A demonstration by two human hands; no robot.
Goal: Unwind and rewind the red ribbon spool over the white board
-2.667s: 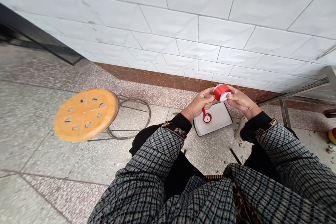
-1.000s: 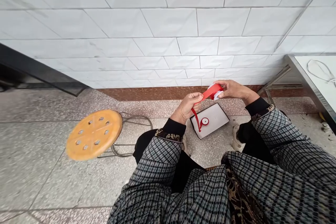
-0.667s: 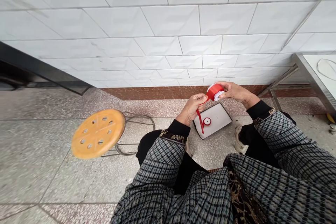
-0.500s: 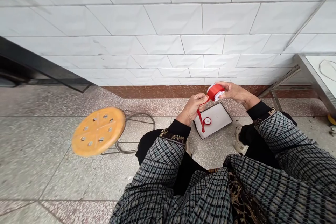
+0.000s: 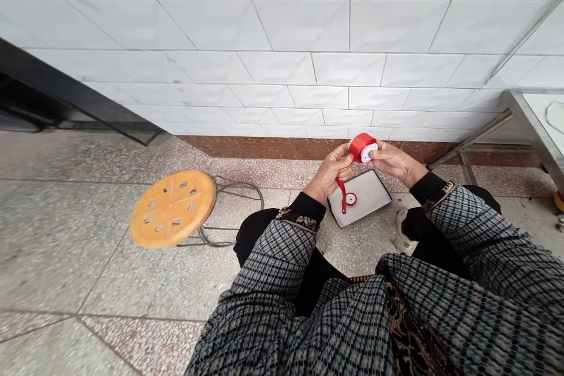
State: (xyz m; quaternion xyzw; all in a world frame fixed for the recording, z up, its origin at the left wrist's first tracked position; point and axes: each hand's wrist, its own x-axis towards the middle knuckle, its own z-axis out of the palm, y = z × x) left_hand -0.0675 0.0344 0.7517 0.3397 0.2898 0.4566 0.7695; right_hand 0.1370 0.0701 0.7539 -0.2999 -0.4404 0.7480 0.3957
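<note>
A wide spool of red ribbon (image 5: 362,147) with white end discs is held up in front of me. My right hand (image 5: 390,160) grips it by the white disc on its right side. My left hand (image 5: 333,171) is closed at the spool's left side, pinching the red ribbon, whose loose tail (image 5: 342,194) hangs below the fingers. Under the hands, a shallow white tray or box lid (image 5: 372,194) with a dark edge lies on the floor. A smaller roll of red ribbon (image 5: 351,199) with a white centre rests in it.
To the left stands a round orange stool (image 5: 174,208) with holes in its seat and thin metal legs. A metal-framed table (image 5: 533,129) is at the right. White wall tiles (image 5: 304,23) rise straight ahead, and a dark frame (image 5: 79,94) juts in at upper left.
My left hand has come closer to the spool, and its fingers now touch or nearly touch the left side. The spool has turned slightly. The whole view has shifted a little.
</note>
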